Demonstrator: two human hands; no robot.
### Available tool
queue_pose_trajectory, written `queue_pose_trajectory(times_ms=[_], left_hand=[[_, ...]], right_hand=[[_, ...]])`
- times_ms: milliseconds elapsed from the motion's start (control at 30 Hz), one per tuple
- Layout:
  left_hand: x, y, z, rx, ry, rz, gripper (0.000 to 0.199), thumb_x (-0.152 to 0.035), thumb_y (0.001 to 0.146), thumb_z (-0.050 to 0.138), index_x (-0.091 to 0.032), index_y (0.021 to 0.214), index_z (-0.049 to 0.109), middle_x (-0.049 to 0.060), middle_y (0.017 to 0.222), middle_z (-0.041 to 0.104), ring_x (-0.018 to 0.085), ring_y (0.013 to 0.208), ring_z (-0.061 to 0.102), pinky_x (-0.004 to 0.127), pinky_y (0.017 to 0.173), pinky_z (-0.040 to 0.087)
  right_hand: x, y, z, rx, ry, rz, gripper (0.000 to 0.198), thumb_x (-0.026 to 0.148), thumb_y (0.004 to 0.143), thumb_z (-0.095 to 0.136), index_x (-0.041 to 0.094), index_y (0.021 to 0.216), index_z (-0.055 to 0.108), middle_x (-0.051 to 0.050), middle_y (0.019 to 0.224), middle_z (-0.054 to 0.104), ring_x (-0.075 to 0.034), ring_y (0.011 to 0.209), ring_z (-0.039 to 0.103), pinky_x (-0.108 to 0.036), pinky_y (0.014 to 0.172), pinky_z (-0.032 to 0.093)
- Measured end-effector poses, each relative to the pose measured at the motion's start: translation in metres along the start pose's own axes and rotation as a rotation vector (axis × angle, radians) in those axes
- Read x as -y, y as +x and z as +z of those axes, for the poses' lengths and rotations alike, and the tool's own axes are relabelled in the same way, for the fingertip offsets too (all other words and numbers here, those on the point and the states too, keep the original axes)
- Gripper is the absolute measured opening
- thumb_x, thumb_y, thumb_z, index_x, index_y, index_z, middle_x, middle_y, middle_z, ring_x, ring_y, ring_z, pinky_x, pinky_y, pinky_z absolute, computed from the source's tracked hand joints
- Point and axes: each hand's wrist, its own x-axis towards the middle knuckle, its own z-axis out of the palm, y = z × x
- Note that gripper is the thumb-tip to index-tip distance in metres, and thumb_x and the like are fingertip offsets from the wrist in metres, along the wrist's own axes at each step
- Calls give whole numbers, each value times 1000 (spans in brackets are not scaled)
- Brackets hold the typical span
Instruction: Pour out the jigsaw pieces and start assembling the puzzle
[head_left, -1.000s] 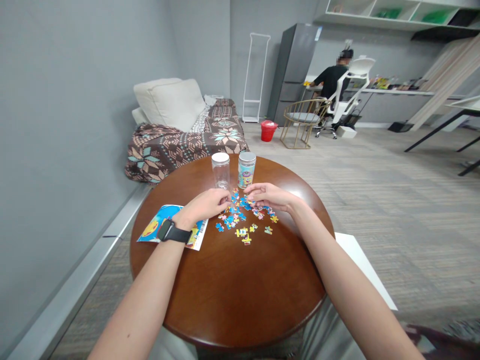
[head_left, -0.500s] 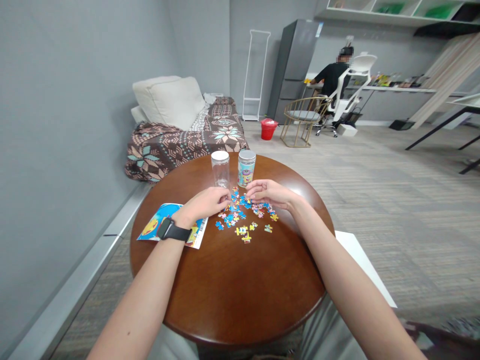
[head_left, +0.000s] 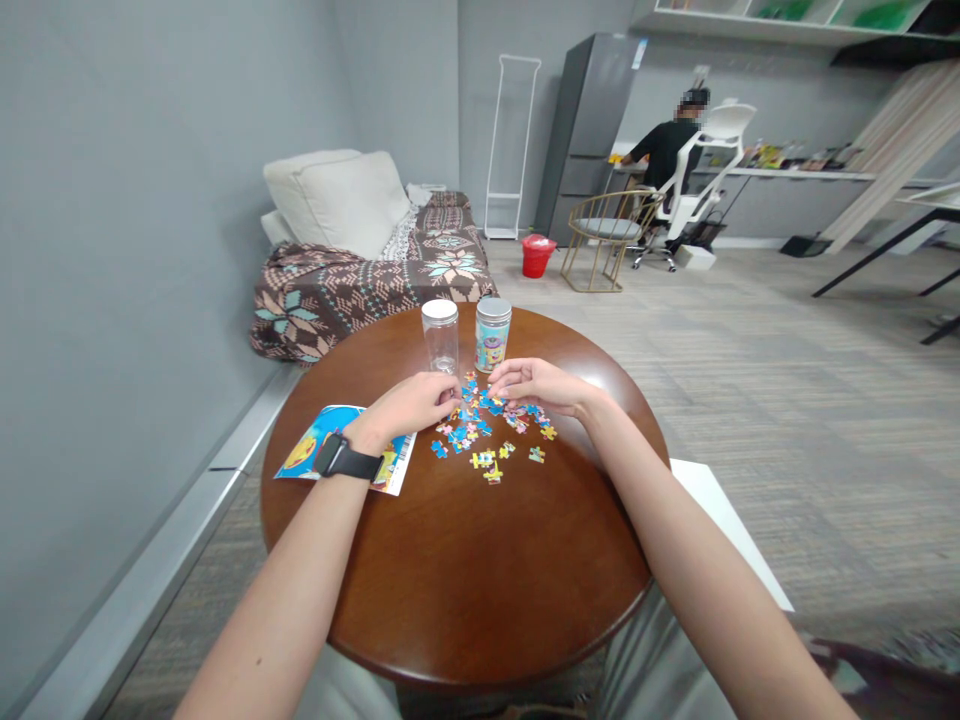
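Loose jigsaw puzzle pieces (head_left: 461, 437), mostly blue, yellow and pink, lie in a pile on the round brown table (head_left: 480, 570). At the pile's left edge is my left hand (head_left: 424, 402), its fingers curled with thumb and forefinger close together; what they hold, if anything, is hidden. My right hand (head_left: 536, 385) hovers over the right side of the pile, fingers loosely apart and fingertips just above or touching pieces. Nearer me, a few yellow pieces appear joined in a small cluster (head_left: 487, 462). A colourful picture sheet (head_left: 319, 440) lies partly under my left wrist.
A clear jar (head_left: 442, 345) with a white lid and a printed jar (head_left: 493, 335) with a grey lid stand behind the pile. Beyond the table are a patterned sofa (head_left: 360, 290), a red bin (head_left: 537, 258), a gold-framed chair (head_left: 607, 232) and a person (head_left: 667, 150) at the counter.
My right fingertips have shifted very slightly left over the pile. My left hand stays almost in place, and the pieces look unmoved.
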Motion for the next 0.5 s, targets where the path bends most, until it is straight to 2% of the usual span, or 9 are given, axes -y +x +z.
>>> queue_pose_trajectory(times_ms=[233, 333, 500], left_hand=[[0, 1, 0, 5, 9, -2, 16, -26, 85, 48, -18, 82, 61, 2, 74, 62, 15, 65, 54, 25, 62, 37], [1, 0, 1, 9, 8, -1, 16, -27, 86, 48, -18, 81, 60, 2, 74, 62, 15, 65, 53, 25, 61, 37], [1, -1, 1, 8, 4, 1, 16, -28, 86, 48, -18, 80, 59, 1, 73, 60, 14, 64, 52, 25, 61, 36]], right_hand=[[-3, 1, -3, 0, 5, 31, 32, 10, 62, 82, 14, 89, 66, -5, 91, 74, -9, 71, 66, -18, 65, 56], [-1, -1, -3, 13, 2, 42, 36, 12, 60, 84, 14, 91, 65, -2, 84, 73, -8, 66, 66, -18, 64, 57], [1, -5, -2, 102, -36, 71, 35, 22, 61, 87, 14, 79, 57, 1, 75, 69, -12, 68, 70, -21, 64, 59]])
